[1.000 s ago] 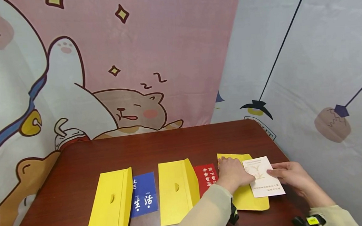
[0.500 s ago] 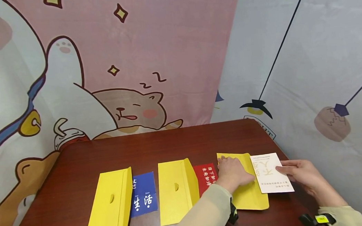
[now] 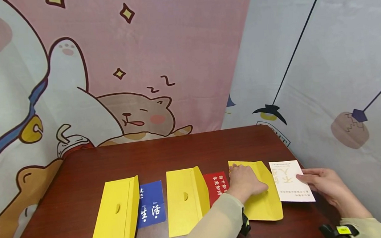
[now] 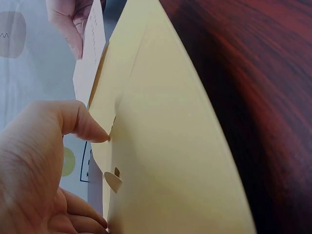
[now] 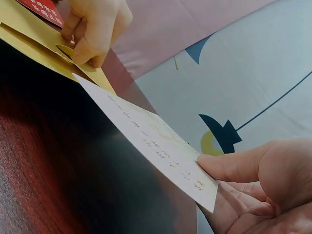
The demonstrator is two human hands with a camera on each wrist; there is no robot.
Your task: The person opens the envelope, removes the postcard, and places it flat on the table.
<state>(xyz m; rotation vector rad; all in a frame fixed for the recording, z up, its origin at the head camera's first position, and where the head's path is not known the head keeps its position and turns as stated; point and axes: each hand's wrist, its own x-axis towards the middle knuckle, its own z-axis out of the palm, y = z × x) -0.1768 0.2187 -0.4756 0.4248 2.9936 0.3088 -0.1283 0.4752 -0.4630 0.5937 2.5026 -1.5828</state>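
Note:
In the head view my left hand point(image 3: 246, 181) is over the rightmost yellow envelope point(image 3: 264, 205). Its thumb touches the envelope beside the half-round notch in the left wrist view, and its curled fingers hold the paper. My right hand point(image 3: 325, 185) pinches a white card point(image 3: 290, 182) by its right edge, thumb on top and fingers beneath. Pale gold characters and small print show on the card. Its left edge lies close to the envelope's opened flap. In the right wrist view one corner of the white card point(image 5: 151, 146) points toward the envelope mouth.
Two more yellow envelopes, the left one point(image 3: 114, 214) and the middle one point(image 3: 184, 203), lie on the brown table point(image 3: 160, 153). A blue card point(image 3: 153, 205) pokes out of the left envelope, and a red card point(image 3: 215, 184) lies between the middle and right ones. Printed curtains stand behind.
The white card has moved right with my right hand, from overlapping the right envelope to just beyond its flap. My left hand has stayed in place on the envelope.

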